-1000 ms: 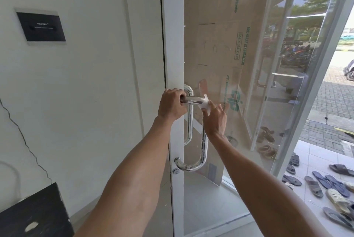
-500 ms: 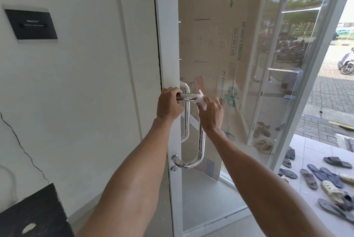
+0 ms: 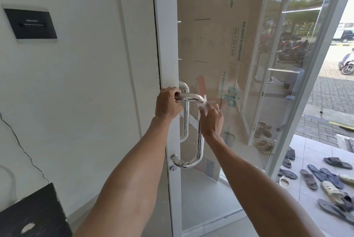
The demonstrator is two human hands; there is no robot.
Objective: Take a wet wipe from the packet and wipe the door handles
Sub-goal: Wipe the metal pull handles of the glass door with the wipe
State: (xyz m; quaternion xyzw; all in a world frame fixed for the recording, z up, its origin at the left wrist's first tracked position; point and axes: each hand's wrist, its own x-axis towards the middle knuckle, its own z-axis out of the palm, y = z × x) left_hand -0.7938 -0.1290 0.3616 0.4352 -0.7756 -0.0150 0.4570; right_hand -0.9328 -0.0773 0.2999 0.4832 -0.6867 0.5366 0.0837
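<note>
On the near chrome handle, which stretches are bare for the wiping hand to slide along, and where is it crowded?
Free: the vertical run of the near door handle below the right hand, down to the bottom curve above the lock cylinder. Crowded: the top bend, where the left hand grips the horizontal bar and the wet wipe presses at the corner.

We stand at the street entrance of a small shop or office unit. A white-framed glass door (image 3: 166, 45) with a long chrome pull handle (image 3: 200, 141) opens onto a tiled porch (image 3: 306, 160) where many sandals (image 3: 325, 177) lie scattered. Beyond it we see brick paving (image 3: 337, 93), parked motorbikes (image 3: 346, 64) and trees. A black plaque (image 3: 30, 23) hangs on the cracked white wall (image 3: 86, 83).
</note>
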